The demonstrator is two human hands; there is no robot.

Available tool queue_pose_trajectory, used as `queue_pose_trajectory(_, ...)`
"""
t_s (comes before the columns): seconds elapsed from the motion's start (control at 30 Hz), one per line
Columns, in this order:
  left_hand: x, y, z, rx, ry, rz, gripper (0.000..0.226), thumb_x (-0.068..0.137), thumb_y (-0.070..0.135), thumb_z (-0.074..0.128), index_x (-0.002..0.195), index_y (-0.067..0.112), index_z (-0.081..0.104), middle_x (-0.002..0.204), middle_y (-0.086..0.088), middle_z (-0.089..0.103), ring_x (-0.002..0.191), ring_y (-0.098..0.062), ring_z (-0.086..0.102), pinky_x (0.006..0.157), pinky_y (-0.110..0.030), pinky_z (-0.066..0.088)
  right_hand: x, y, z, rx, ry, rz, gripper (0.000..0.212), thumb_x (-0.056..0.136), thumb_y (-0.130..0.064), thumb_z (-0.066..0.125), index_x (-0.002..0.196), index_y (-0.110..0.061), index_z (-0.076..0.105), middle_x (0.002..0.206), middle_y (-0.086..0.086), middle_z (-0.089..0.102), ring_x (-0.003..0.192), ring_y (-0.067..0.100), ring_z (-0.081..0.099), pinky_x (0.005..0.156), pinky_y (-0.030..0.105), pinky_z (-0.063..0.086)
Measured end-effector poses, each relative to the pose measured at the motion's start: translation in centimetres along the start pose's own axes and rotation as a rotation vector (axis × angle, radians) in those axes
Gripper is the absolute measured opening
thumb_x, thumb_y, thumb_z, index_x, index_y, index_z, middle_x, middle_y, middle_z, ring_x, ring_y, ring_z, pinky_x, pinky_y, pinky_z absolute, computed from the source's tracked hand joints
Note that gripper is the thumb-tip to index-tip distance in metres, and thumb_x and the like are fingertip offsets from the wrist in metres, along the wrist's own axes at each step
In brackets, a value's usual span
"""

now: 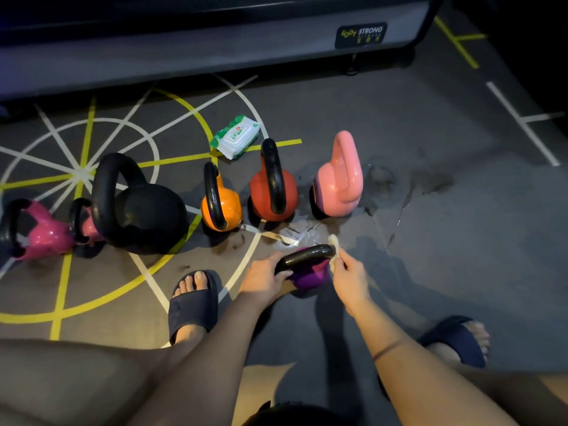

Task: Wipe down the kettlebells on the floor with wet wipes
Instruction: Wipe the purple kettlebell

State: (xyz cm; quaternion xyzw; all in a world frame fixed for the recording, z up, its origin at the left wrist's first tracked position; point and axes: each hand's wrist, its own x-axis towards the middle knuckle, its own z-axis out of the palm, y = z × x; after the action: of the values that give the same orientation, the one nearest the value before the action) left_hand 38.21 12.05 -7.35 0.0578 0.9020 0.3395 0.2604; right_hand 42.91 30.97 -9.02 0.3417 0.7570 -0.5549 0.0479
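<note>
A purple kettlebell [310,273] with a black handle stands on the floor right in front of me. My left hand [264,276] grips the left end of its handle. My right hand [349,273] pinches a crumpled wet wipe [335,244] against the handle's right end. Behind it stands a row of kettlebells: pink [338,179], red [273,186], orange [221,204], a big black one [138,207] and two magenta ones [40,232] at the far left. A green and white pack of wet wipes [235,137] lies beyond the row.
My feet in dark slides [192,305] [455,339] stand either side of the purple kettlebell. Wet patches [384,186] mark the grey floor to the right of the pink one. A low grey machine base [215,53] runs along the back.
</note>
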Motion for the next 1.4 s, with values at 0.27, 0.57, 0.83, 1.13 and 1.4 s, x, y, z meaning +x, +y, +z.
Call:
queue_pose_trajectory(0.27, 0.2, 0.2, 0.2, 0.006, 0.0, -0.002, 0.038, 0.097, 0.028, 0.065, 0.135, 0.031, 0.058, 0.117, -0.003, 0.069, 0.112, -0.022, 0.063, 0.092, -0.027, 0.046, 0.8, -0.3, -0.3, 0.02, -0.017, 0.135, 0.033, 0.102, -0.019, 0.049, 0.129, -0.023, 0.067, 0.114, -0.008, 0.068, 0.106, 0.011, 0.062, 0.096, 0.029, 0.047)
queue_pose_trajectory(0.57, -0.2, 0.5, 0.2, 0.035, -0.027, -0.013, 0.037, 0.098, 0.031, 0.064, 0.134, 0.03, 0.057, 0.117, -0.002, 0.068, 0.112, -0.021, 0.062, 0.091, -0.026, 0.044, -1.7, -2.0, -0.2, -0.282, 0.041, -0.015, 0.035, 0.101, -0.012, 0.04, 0.121, -0.023, 0.068, 0.096, 0.009, 0.069, 0.097, 0.034, 0.063, 0.086, 0.039, 0.049)
queue_pose_trajectory(0.83, 0.1, 0.6, 0.1, 0.037, -0.011, -0.031, 0.034, 0.098, 0.031, 0.063, 0.131, 0.03, 0.057, 0.113, -0.004, 0.068, 0.108, -0.023, 0.063, 0.094, -0.032, 0.049, -2.1, -3.4, 0.3, -0.311, -0.03, -0.185, 0.059, 0.1, -0.003, 0.04, 0.152, -0.031, 0.041, 0.15, 0.001, 0.05, 0.134, 0.025, 0.05, 0.112, 0.032, 0.037)
queue_pose_trajectory(1.13, 0.0, 1.1, 0.3, 0.03, -0.002, -0.007, 0.039, 0.098, 0.033, 0.062, 0.137, 0.032, 0.055, 0.12, -0.001, 0.067, 0.114, -0.021, 0.062, 0.094, -0.028, 0.046, -1.5, -2.1, -0.3, -0.411, -0.044, -0.24, 0.07, 0.097, 0.0, 0.041, 0.157, -0.033, 0.027, 0.151, 0.0, 0.049, 0.136, 0.025, 0.048, 0.113, 0.037, 0.038)
queue_pose_trajectory(1.4, -0.3, 1.5, 0.3, -0.011, -0.025, -0.004, 0.043, 0.097, 0.031, 0.064, 0.139, 0.035, 0.054, 0.123, -0.002, 0.068, 0.117, -0.021, 0.061, 0.101, -0.03, 0.047, -0.2, -2.2, -0.5, -0.413, -0.011, -0.189, 0.064, 0.099, -0.002, 0.042, 0.155, -0.032, 0.033, 0.154, 0.003, 0.045, 0.137, 0.03, 0.047, 0.114, 0.034, 0.034)
